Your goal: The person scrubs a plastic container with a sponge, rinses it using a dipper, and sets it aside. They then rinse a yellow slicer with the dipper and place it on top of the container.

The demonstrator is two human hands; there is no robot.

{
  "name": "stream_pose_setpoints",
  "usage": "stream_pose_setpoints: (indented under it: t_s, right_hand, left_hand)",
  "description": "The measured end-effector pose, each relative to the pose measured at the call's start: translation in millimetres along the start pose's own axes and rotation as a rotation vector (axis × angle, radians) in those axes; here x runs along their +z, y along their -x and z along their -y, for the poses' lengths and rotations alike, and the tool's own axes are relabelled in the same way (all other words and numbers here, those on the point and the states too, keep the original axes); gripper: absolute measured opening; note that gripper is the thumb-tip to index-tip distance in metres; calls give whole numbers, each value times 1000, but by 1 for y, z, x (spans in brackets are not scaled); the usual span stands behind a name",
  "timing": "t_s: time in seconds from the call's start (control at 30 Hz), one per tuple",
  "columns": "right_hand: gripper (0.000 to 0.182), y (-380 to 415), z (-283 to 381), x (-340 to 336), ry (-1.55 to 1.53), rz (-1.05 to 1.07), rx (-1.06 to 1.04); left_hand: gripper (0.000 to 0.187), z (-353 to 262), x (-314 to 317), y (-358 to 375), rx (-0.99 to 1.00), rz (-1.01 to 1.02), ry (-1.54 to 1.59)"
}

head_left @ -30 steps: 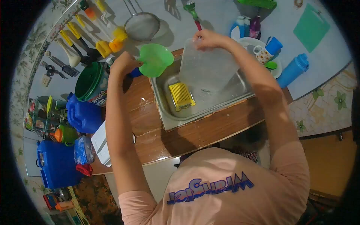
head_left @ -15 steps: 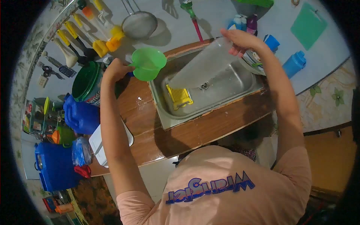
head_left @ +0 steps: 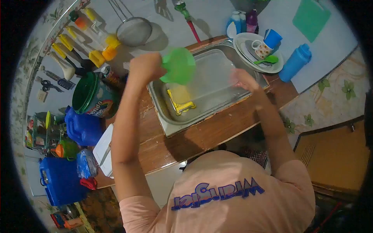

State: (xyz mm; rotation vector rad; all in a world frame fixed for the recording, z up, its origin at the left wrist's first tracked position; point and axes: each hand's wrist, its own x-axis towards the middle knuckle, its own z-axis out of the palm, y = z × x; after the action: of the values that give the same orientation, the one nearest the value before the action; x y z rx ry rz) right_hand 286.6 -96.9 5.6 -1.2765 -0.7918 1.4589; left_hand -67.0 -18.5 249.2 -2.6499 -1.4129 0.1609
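Note:
My left hand (head_left: 147, 66) is closed on the handle of a light green dipper (head_left: 178, 66), raised over the sink's upper left part. A large translucent plastic container (head_left: 213, 72) lies tilted across the metal sink (head_left: 171, 123). At the container's right end is my right hand (head_left: 245, 80), blurred, its fingers against the edge. A yellow ridged piece (head_left: 181, 101) sits at the left of the basin, partly seen through the plastic. The drain is hidden.
Right of the sink, a plate (head_left: 276, 68) holds a patterned mug (head_left: 262, 49), a blue cup and a green spoon. A blue bottle (head_left: 296, 63) stands beside it. A green bucket (head_left: 93, 97) and blue jugs (head_left: 83, 126) are at left; a strainer (head_left: 134, 32) and utensils hang on the wall.
The green dipper and my left hand have moved right over the sink. My right hand has come down with the container, which lies lower and flatter. The plate and mug are now uncovered.

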Motion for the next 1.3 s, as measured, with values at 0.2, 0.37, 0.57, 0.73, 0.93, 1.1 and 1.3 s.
stream_pose_setpoints:
  t_s: [0.2, 0.37, 0.57, 0.73, 0.93, 1.1, 1.3]
  right_hand:
    - [38, -20, -36, 19, -156, 0, 70]
    - [38, -23, -43, 6, -87, -6, 122]
    - [45, 14, -15, 22, -17, -170, 72]
    - [49, -3, -46, 6, -220, -132, -25]
    - [48, -31, -64, 21, -383, -125, 41]
    - [44, -45, -69, 24, -348, 3, 104]
    - [44, -15, -40, 33, -253, 59, 79]
  left_hand:
    - [27, -41, 31, -29, 11, -62, 70]
    - [27, -16, 52, -36, -54, -95, 100]
    - [21, 9, 42, -11, -95, -122, -52]
    - [15, 5, 38, 8, 8, -196, -107]
    - [25, -10, 33, 12, -59, -250, -50]
    - [30, 19, 19, 27, -277, -242, 110]
    - [41, 108, 23, 86, -529, -376, 425]
